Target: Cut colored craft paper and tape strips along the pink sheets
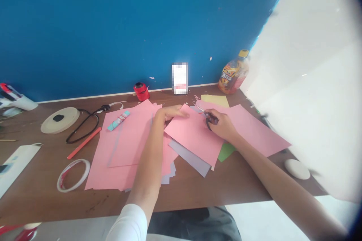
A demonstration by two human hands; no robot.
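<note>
My left hand (pixel 174 112) grips a sheet of pink paper (pixel 195 131) near its far left corner, thumb on top. The sheet is tilted above other papers. In my right hand (pixel 222 123) is a pair of scissors (pixel 208 123) with dark handles, its fingers closed round them. The blades point toward the far edge of the pink sheet; whether they touch it is hard to make out. Beneath lie a grey-purple sheet (pixel 190 157), a bit of green paper (pixel 227 151) and another pink sheet (pixel 257 130). A pink paper stack (pixel 130 139) spreads left of my left forearm.
A drink bottle (pixel 233 73) stands at the back right, a red spool (pixel 141 91) at the back. Leftward lie a blue bundle (pixel 118 120), black cable (pixel 82 135), red strip (pixel 84 143), tape roll (pixel 60 186) and round reel (pixel 46 126). A white round object (pixel 297 168) sits at right.
</note>
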